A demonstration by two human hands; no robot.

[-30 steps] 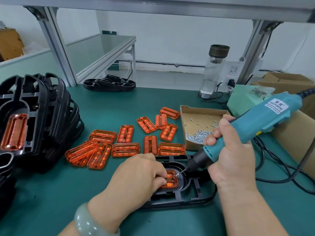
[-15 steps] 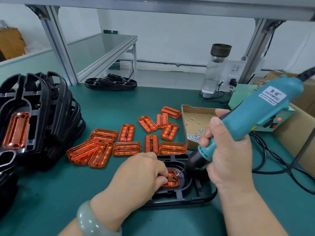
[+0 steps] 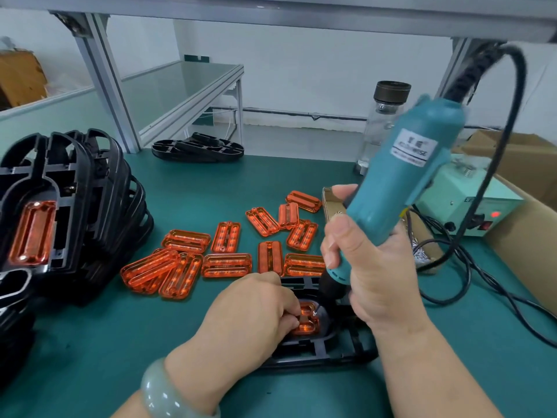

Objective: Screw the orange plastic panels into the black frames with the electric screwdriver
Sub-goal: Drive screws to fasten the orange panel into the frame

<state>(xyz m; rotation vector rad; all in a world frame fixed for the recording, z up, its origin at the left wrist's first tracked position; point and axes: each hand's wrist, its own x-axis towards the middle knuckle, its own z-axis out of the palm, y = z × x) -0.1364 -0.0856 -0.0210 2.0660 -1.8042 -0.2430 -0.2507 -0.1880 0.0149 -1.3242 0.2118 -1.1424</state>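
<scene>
Green bench: left hand pinches orange panel (mostly hidden under fingers) seated in black frame; right hand grips electric screwdriver, bit on panel. Loose panels lie behind frame; screwdriver blocks screw box.

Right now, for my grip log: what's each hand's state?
Left hand: closed, fingers curled on the orange panel in the black frame.
Right hand: closed, gripping the electric screwdriver.

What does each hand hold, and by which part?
The right hand grips the screwdriver round its lower body. The left hand pinches the orange panel by its left edge.
</scene>
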